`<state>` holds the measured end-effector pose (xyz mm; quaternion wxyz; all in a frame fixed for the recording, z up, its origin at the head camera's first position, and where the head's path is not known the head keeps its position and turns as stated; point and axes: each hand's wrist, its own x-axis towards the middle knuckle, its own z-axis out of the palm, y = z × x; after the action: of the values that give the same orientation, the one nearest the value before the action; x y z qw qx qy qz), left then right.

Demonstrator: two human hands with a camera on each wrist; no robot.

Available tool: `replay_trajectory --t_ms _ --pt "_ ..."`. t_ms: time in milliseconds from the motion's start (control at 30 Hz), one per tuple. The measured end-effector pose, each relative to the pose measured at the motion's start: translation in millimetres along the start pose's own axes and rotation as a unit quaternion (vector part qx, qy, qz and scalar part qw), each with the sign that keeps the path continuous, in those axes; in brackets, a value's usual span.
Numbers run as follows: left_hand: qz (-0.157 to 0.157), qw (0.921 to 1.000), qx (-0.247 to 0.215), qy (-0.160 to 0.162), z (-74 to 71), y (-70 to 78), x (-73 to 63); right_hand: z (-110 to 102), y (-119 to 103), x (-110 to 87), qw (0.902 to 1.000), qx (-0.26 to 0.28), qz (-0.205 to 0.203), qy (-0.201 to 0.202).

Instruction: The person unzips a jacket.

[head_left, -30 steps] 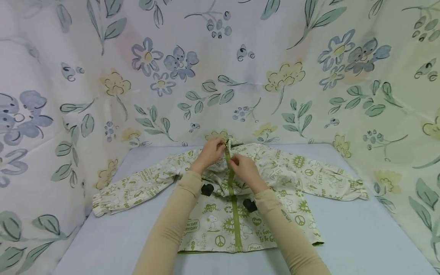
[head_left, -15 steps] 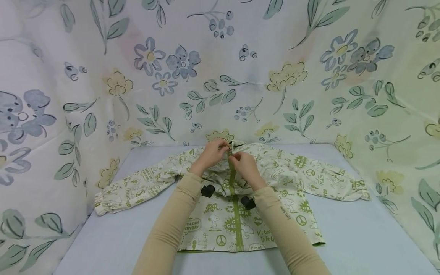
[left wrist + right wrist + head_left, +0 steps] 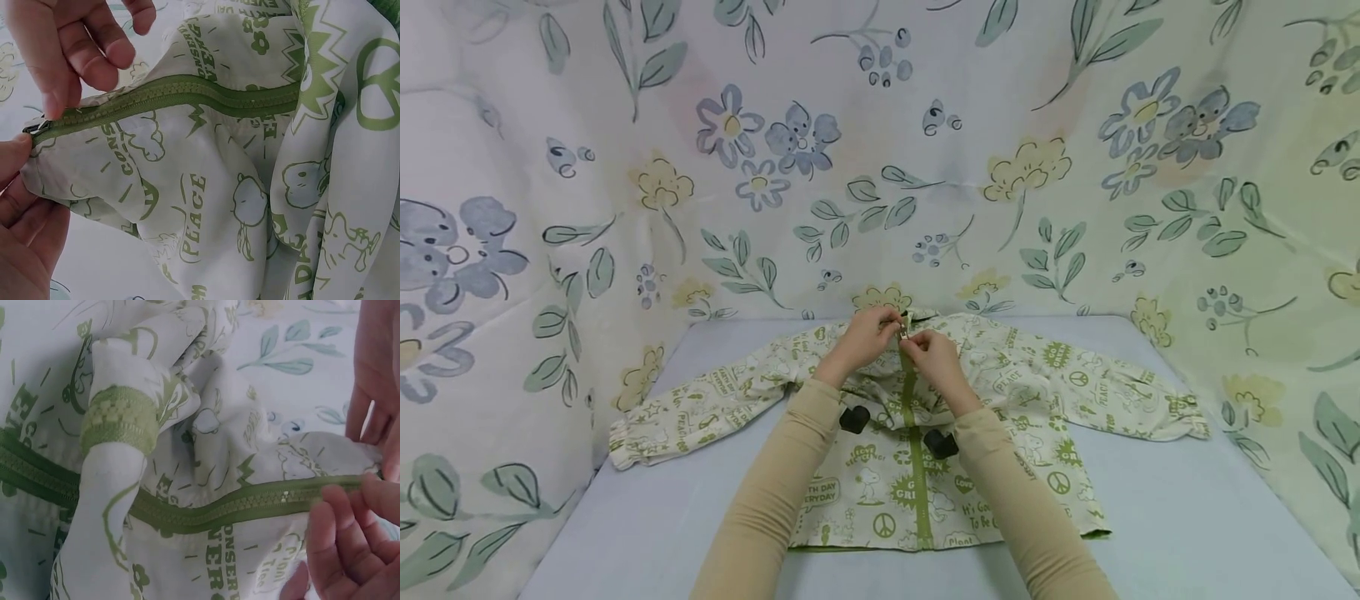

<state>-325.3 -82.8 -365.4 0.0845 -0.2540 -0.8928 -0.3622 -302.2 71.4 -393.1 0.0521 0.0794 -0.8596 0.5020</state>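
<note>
A white zip-up jacket (image 3: 867, 500) with green print lies front up, its collar end away from me. Down its middle runs a green zipper (image 3: 922, 508). My left hand (image 3: 861, 340) grips the collar's top edge, its thumb beside the metal zipper slider (image 3: 39, 127). From the other side my right hand (image 3: 934, 358) pinches the small pull at the zipper's top. In the left wrist view, the right hand's other fingers (image 3: 94, 62) are spread loosely. The zipper's teeth look joined below the slider. Fingers partly hide the pull in the right wrist view.
The jacket's sleeves (image 3: 688, 417) stretch out to both sides on a pale table (image 3: 1195, 517). A floral curtain (image 3: 820, 75) hangs behind and at the sides. Black wrist cameras (image 3: 854, 419) sit beneath both wrists, above the jacket.
My right hand has moved up and slightly left from lower on the zipper to its top, where it now pinches the pull. The left hand stays at the collar.
</note>
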Motion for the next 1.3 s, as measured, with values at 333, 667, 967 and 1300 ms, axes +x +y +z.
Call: replay_trajectory --t_ms 333,667,967,1300 --pt "-0.004 0.9993 -0.03 0.021 3.2 -1.1 -2.3 -2.6 -1.9 -3.9 0.9988 0.044 -0.022 0.002" --pt "-0.005 0.998 -0.04 0.048 5.9 0.5 -3.3 -2.1 -3.5 -7.3 0.9963 0.085 0.009 -0.009" --pt "-0.042 0.9931 -0.073 0.081 1.2 3.8 -3.5 0.7 3.4 -9.1 0.9871 0.149 0.053 -0.022" --pt "-0.032 0.9921 -0.072 0.098 -2.5 2.9 -2.0 2.8 12.5 -12.0 0.9832 0.169 0.063 -0.028"
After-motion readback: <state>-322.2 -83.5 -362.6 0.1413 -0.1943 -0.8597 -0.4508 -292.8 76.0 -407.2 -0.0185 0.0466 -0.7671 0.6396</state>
